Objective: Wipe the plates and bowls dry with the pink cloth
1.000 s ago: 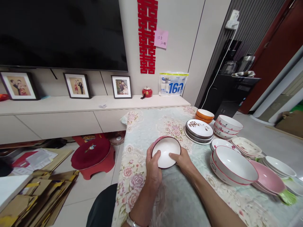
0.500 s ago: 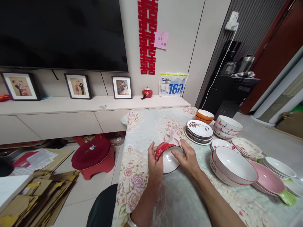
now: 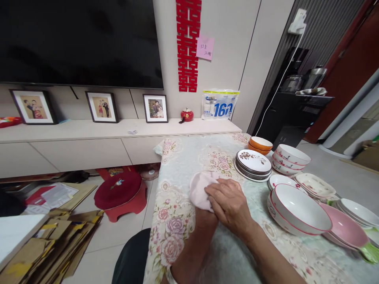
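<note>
A pale pink cloth (image 3: 199, 189) lies over a rounded shape above the table, where the red bowl with a white inside was held; the bowl itself is almost wholly covered. My right hand (image 3: 229, 199) presses on the cloth from the right, its fingers bent and gripping it. Below the cloth, my left hand (image 3: 205, 215) shows only its wrist side, with a band on the forearm. Its fingers are hidden under the cloth and the bowl, which it seems to support.
To the right stand stacked plates (image 3: 253, 161), orange bowls (image 3: 260, 142), patterned bowls (image 3: 291, 154), large white bowls (image 3: 302, 207) and a pink dish (image 3: 340, 225). Beyond the flowered tablecloth (image 3: 174, 225) runs a low cabinet (image 3: 166, 128). A red stool (image 3: 121, 197) and flattened cardboard (image 3: 38, 252) are at left.
The bowl's red side and white inside have gone out of sight under the cloth. My right hand has moved left and over the top, and my left hand's fingers are now hidden.
</note>
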Demonstrator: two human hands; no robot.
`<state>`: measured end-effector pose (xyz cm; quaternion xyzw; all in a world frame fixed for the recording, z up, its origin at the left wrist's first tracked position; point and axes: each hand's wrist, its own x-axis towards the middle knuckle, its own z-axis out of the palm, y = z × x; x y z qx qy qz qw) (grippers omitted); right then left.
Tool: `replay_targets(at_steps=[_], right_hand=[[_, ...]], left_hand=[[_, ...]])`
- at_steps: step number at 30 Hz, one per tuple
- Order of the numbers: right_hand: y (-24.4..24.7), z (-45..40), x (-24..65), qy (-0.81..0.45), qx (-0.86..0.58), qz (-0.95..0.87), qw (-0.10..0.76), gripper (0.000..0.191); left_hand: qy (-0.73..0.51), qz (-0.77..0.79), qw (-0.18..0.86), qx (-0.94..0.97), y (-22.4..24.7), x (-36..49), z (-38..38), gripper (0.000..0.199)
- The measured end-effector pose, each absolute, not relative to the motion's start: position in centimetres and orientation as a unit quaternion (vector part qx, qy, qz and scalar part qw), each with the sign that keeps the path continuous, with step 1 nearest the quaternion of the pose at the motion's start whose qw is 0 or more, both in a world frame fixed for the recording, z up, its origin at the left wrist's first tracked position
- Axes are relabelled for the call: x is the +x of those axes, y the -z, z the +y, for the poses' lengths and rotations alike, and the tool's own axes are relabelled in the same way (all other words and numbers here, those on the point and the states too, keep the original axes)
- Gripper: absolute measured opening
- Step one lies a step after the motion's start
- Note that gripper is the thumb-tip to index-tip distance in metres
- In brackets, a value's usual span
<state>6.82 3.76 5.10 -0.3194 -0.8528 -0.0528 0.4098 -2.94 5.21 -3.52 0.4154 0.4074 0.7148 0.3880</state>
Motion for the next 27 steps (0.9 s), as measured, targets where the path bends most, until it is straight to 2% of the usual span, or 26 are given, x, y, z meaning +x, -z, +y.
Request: replay_targets(at_steps=[4, 8, 10, 13, 16, 21, 27], right_hand=[[-5.5, 5.1, 8.5, -0.079, -0.407, -0.799, 0.435, 0.024], [-5.0, 7.1, 11.2, -0.313, -0.463, -0.69, 0.46, 0.03], [-4.0, 8.1, 11.9, -0.429, -0.47, -0.614, 0.467, 0.03], [-2.0, 9.1, 11.6, -0.565, -0.442, -0.504, 0.482, 0.03], [-0.4, 9.6, 10.7, -0.636, -0.429, -0.42, 0.484, 0.031], [-0.2, 9.5, 10.0, -0.671, -0.41, -0.368, 0.497, 0.029], [-0.5, 9.4, 10.5, -0.646, -0.443, -0.338, 0.522, 0.033]], left_hand=[[-0.682, 0.437, 0.328, 0.486, 3.0, -2.7, 4.3, 0.042], [-0.677, 0.419, 0.316, 0.515, 2.2, -2.7, 3.6, 0.076], [-0.683, 0.396, 0.334, 0.515, 2.0, -2.7, 3.6, 0.084], [-0.699, 0.38, 0.357, 0.489, 1.9, -3.0, 4.1, 0.083], [-0.718, 0.398, 0.382, 0.424, 2.0, -3.4, 4.4, 0.077], [-0.712, 0.42, 0.491, 0.276, 1.6, -3.8, 4.4, 0.066], [-0.693, 0.37, 0.598, 0.159, 0.7, -3.6, 4.2, 0.059]])
